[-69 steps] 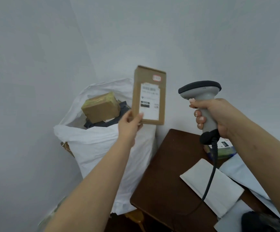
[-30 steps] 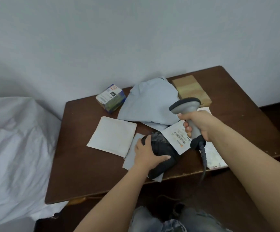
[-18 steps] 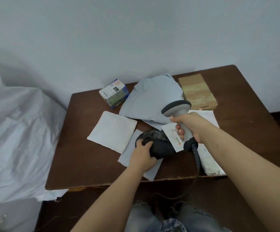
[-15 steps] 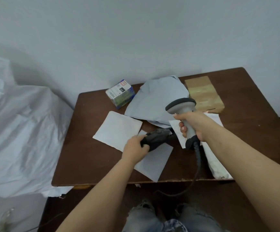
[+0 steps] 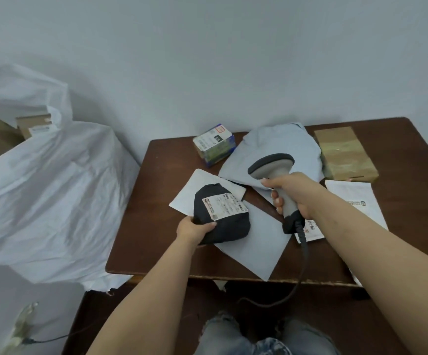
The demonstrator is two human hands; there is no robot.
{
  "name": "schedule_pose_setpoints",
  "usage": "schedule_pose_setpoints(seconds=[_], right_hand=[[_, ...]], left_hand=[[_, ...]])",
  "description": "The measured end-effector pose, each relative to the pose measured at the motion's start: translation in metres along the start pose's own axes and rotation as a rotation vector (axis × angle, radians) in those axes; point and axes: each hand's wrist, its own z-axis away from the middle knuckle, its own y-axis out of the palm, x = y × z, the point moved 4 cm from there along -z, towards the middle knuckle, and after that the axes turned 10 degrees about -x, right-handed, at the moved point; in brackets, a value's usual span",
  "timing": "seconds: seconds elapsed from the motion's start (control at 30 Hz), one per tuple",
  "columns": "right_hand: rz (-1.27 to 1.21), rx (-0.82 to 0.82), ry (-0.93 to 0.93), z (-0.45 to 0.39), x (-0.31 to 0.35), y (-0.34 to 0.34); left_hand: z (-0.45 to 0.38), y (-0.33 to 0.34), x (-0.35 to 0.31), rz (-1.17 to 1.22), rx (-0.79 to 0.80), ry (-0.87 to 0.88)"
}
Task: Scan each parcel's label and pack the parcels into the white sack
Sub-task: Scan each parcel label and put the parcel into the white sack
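Left hand: my left hand [image 5: 195, 230] grips the near-left edge of the dark parcel [image 5: 220, 216], fingers curled under and thumb on top, so its face stays turned up toward me.
Right hand: my right hand [image 5: 293, 194] is wrapped round the handle of the scanner [image 5: 275, 175], forefinger at the front where a trigger would sit; its head leans toward the left, over the parcels.
Dark parcel: a soft black bag, lifted or just resting above the flat white mailers, I cannot tell which; I hold it by the edge so my fingers keep off the print.
Label: the white label [image 5: 224, 206] lies face up on the parcel's top, near the scanner head but not squarely under it, so I judge the scan is not yet done.
White sack: the white sack [image 5: 49, 190] stands at the left, just beside the surface, mouth open at the top with a brown carton [image 5: 35, 125] showing inside, close enough for my left hand to drop parcels in.
Waiting parcels: on the surface [image 5: 151, 242] lie a small printed box [image 5: 214, 143], a pale blue bag [image 5: 279, 149], a taped brown box [image 5: 344, 157] and a white mailer [image 5: 353, 201], spread out, probably so each can be picked singly.
Cable: the scanner's cable [image 5: 301, 265] hangs off the near edge, clear of the parcels.
Next: I expect to bring head and label into line, then swing left to the sack.
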Motion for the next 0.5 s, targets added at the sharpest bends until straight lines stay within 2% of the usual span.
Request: schedule_pose_setpoints(seconds=[0.07, 0.23, 0.37, 0.5], right_hand=[[0.029, -0.002, -0.026, 0.006, 0.002, 0.006], [0.06, -0.025, -0.092, 0.018, 0.011, 0.018], [-0.061, 0.011, -0.075, 0.029, 0.021, 0.033], [-0.144, -0.082, -0.143, 0.035, 0.034, 0.049]], left_hand=[[-0.006, -0.009, -0.001, -0.016, -0.094, 0.097], [-0.017, -0.049, -0.023, 0.129, -0.147, 0.246], [-0.018, -0.08, -0.038, 0.306, -0.165, 0.242], [-0.01, -0.09, -0.055, 0.567, -0.034, 0.168]])
